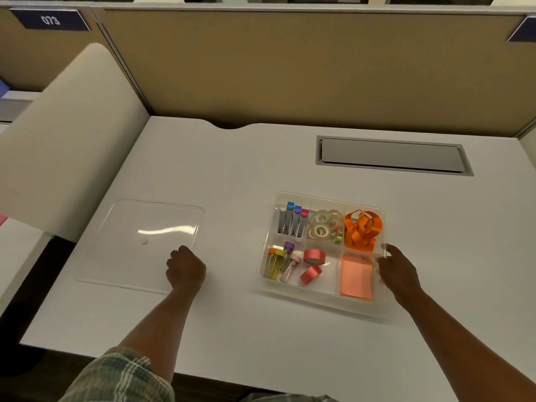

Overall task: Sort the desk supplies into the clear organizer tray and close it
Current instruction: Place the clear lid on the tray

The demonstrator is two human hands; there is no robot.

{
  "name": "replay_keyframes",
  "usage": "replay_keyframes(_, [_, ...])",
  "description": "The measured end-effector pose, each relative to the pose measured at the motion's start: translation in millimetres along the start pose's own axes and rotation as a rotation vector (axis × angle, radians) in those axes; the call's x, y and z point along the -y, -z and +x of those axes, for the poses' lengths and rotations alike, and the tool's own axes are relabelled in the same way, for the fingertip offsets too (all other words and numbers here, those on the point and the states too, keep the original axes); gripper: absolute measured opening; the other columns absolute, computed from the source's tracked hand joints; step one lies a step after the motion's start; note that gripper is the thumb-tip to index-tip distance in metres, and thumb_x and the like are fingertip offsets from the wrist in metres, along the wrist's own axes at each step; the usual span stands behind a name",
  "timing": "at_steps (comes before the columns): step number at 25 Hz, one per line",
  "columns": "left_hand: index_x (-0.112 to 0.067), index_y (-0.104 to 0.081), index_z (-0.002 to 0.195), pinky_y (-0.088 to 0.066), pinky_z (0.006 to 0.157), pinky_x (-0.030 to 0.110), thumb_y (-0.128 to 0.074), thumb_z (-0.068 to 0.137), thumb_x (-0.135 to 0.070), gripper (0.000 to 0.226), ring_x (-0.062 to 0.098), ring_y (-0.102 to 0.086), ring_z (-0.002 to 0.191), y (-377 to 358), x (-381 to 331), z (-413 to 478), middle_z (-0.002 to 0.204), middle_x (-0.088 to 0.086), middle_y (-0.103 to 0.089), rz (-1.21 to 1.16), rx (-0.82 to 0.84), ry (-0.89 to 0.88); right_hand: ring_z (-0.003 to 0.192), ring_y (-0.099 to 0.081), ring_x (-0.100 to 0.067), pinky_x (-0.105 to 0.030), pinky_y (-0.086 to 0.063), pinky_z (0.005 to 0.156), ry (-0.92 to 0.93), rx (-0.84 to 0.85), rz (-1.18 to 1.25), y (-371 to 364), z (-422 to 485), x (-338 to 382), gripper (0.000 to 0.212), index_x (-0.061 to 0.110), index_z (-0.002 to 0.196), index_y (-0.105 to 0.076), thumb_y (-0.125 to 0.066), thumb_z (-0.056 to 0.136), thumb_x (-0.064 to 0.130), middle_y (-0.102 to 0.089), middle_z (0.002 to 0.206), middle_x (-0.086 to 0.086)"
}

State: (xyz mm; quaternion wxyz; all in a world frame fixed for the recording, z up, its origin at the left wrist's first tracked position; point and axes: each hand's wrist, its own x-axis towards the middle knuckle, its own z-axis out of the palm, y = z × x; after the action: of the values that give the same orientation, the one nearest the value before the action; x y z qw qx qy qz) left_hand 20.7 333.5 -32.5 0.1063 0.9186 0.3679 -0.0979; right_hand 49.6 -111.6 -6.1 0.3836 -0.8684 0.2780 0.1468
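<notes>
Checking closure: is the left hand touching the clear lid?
Touching: the head view shows the left hand gripping the lid at its near right corner.

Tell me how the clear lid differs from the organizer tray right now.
The lid is a flat sheet; the tray is deeper, split into six compartments. The lid shows only a small pink spot; the tray holds tape rolls, orange ribbon and more. The left hand grips the lid's near corner; the right hand holds the tray's right rim. Both are clear, round-cornered and lie on the desk.
</notes>
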Motion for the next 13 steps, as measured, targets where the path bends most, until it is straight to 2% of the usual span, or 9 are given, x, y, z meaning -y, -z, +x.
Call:
replay_keyframes(6, [0.000, -0.056, 0.102, -0.050, 0.080, 0.042, -0.048, 0.085, -0.002, 0.019, 0.038, -0.062, 0.098, 5.4, -8.2, 1.1, 0.105, 0.019, -0.062, 0.017, -0.035, -0.167, 0.108, -0.064, -0.035, -0.054, -0.055, 0.092, 0.014, 0.001, 0.022, -0.7, -3.7, -1.1, 0.041, 0.023, 0.140, -0.049, -0.047, 0.100, 0.023, -0.067, 0.122, -0.013])
replay_keyframes(10, [0.005, -0.052, 0.086, -0.046, 0.055, 0.042, -0.058, 0.065, 0.003, 0.022, 0.041, -0.059, 0.070, 35.9, -57.4, -9.8, 0.081, 0.023, -0.056, -0.082, -0.213, -0.395, 0.106, -0.065, -0.034, -0.053, -0.056, 0.091, 0.012, 0.004, 0.054, -1.1, -5.7, -1.1, 0.040, 0.024, 0.139, -0.050, -0.048, 0.099, 0.021, -0.068, 0.120, -0.012])
replay_keyframes(13, [0.001, -0.048, 0.081, -0.036, 0.048, 0.034, -0.055, 0.064, 0.005, 0.019, 0.038, -0.054, 0.061, 73.8, -101.9, -17.2, 0.074, 0.020, -0.054, -0.207, -0.372, -0.557, 0.105, -0.065, -0.033, -0.052, -0.056, 0.091, 0.011, 0.009, 0.079, -0.5, -6.0, -1.3, 0.040, 0.024, 0.138, -0.051, -0.047, 0.098, 0.019, -0.068, 0.119, -0.011])
